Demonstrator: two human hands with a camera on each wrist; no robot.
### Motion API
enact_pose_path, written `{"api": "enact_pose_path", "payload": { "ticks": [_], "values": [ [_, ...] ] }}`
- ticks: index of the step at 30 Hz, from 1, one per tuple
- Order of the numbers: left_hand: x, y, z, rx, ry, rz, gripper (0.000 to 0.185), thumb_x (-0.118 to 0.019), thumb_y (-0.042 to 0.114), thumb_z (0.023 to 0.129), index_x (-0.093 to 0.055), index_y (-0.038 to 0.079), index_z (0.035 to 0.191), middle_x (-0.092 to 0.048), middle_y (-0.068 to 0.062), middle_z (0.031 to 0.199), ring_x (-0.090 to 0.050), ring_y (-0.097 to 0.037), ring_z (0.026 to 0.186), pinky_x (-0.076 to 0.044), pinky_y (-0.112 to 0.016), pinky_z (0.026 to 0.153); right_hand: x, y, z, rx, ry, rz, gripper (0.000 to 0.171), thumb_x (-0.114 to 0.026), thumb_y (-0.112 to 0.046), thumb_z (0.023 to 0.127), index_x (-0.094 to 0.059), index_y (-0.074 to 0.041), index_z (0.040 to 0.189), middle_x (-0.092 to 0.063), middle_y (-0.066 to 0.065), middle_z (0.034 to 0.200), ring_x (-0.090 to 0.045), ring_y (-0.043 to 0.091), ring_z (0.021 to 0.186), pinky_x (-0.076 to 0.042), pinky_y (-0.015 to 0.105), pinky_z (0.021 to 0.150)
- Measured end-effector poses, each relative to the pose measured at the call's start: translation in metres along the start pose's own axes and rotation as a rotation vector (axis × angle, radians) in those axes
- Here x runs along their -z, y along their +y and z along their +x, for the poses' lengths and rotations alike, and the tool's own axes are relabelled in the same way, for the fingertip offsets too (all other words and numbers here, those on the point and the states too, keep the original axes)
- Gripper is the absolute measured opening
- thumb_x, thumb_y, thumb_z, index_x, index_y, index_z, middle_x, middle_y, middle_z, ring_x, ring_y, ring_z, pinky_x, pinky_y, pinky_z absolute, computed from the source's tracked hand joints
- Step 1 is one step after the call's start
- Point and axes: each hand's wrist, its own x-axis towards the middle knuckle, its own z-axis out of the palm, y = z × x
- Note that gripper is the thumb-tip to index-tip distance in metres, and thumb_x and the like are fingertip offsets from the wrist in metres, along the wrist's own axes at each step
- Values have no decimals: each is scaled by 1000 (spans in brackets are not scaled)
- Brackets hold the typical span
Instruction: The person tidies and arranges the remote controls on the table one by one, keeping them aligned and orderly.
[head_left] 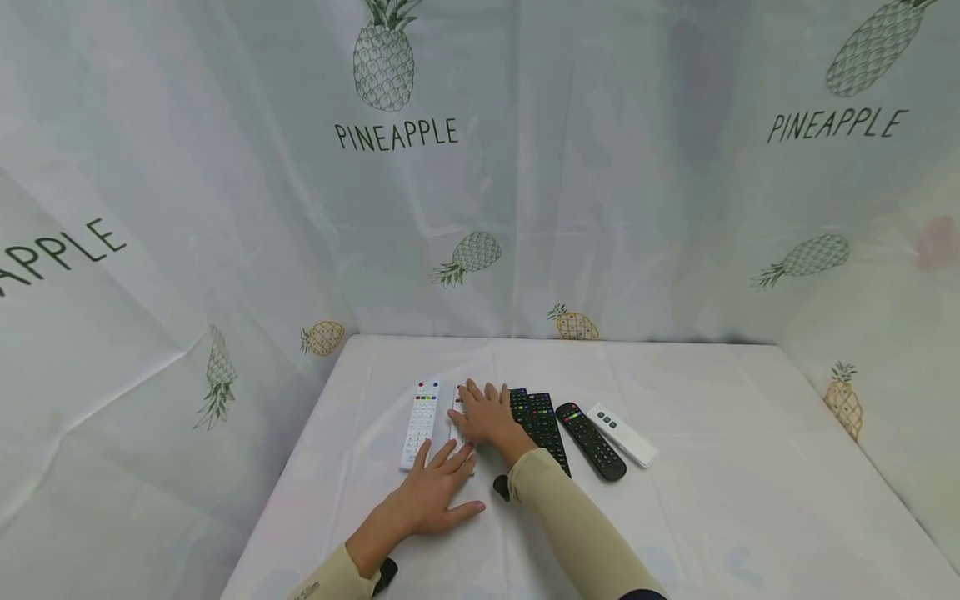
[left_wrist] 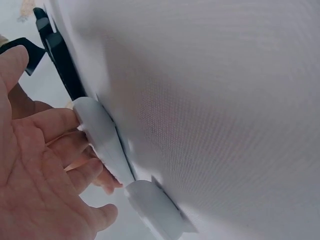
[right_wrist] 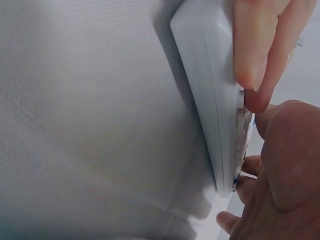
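- Laid flat on the white cloth-covered table (head_left: 712, 500), near its front edge, is the left hand (head_left: 435, 496), fingers spread, fingertips touching a white plastic remote (left_wrist: 102, 137).
- That remote is gripped by the right hand (head_left: 487, 417), fingers curled over it.
- Another white button remote (head_left: 420, 421) lies just left; two black remotes (head_left: 542, 425) (head_left: 591, 440) and a slim white remote (head_left: 622, 433) lie right.

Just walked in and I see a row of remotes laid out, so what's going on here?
A person in beige sleeves is working at a white-covered table. The right hand rests on a white remote, fingers over its top. The left hand lies flat on the cloth just below it. Another white remote lies to the left; two black remotes and a small white one lie to the right.
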Motion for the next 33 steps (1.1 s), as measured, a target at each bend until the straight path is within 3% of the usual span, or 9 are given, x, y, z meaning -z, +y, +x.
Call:
{"api": "enact_pose_path", "payload": {
  "ticks": [33],
  "values": [
    [1, -2, -2, -14, 23, -7, 74, -42, 64, 97, -43, 13, 150, -34, -5, 161, -23, -33, 151, -14, -68, 116, -3, -2, 1, 3, 17, 51, 68, -35, -58, 102, -29, -19, 157, -20, 2, 166, -21, 38, 151, -9, 62, 120]
  ]
}}
